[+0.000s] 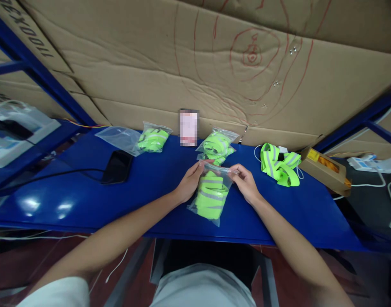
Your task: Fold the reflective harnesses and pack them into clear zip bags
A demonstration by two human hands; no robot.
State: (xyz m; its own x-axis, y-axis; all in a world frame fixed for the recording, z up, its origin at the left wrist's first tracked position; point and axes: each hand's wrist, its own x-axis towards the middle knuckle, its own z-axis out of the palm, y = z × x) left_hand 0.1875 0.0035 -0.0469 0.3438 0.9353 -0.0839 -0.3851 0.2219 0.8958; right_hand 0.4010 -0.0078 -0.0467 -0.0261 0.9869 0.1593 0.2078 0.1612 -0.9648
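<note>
A clear zip bag (225, 194) with a folded neon-green reflective strap (210, 198) inside lies near the front of the blue table. My left hand (191, 181) pinches the left end of the bag's top edge. At the right end of that edge, my right hand (244, 181) pinches too, thumb against fingers. Just behind the bag sits another bagged green strap (216, 145). A loose green strap with grey stripes (278, 164) lies in a tangle to the right of my right hand.
Further left are a bagged green strap (153, 140), a flat clear bag (118, 137) and a black phone-like device (117, 167) with a cable. A blurred-out card or screen (189, 128) leans on the cardboard wall (144, 55). An open-windowed cardboard box (326, 170) stands right, beside cables.
</note>
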